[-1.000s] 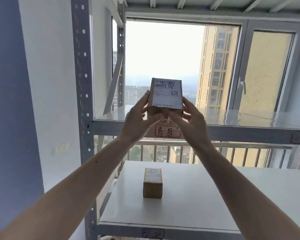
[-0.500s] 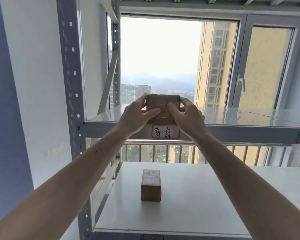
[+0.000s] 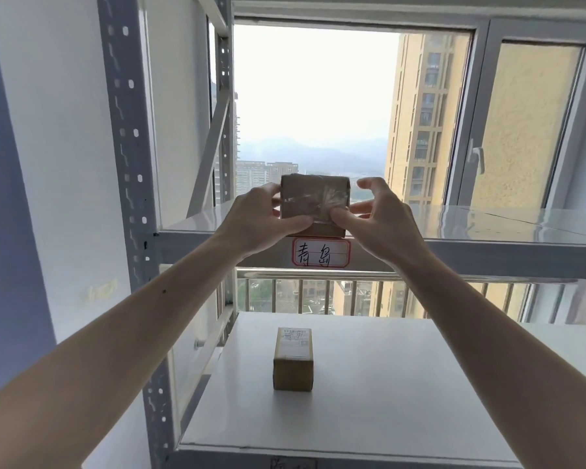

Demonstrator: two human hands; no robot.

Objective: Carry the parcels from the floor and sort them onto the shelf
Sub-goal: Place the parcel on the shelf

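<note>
the taped parcel (image 3: 314,206) sits at the front lip of the upper shelf (image 3: 487,225), right above the handwritten label (image 3: 321,252) on the shelf's front rail. its broad brown face is turned toward the person, and its long axis runs left to right along the shelf edge. whether its base is fully down on the shelf or a little raised i cannot tell; the thumbs hide that edge.

the left hand (image 3: 261,220) has a closed grip on the parcel's left end, fingers round the side and thumb pressed on the front face low down. the right hand (image 3: 374,214) is looser: its thumb tip touches the lower right corner of the face, while its fingers are spread and curled just beside the right end, apart from it.

so the parcel lies directly ahead of and between both hands, the left being the one that truly holds it. the coming move, as i judge it, is a straight push away from the body to seat it deeper, then letting go.

a second, smaller parcel (image 3: 293,358) stands on the lower shelf (image 3: 420,384), well below.
</note>
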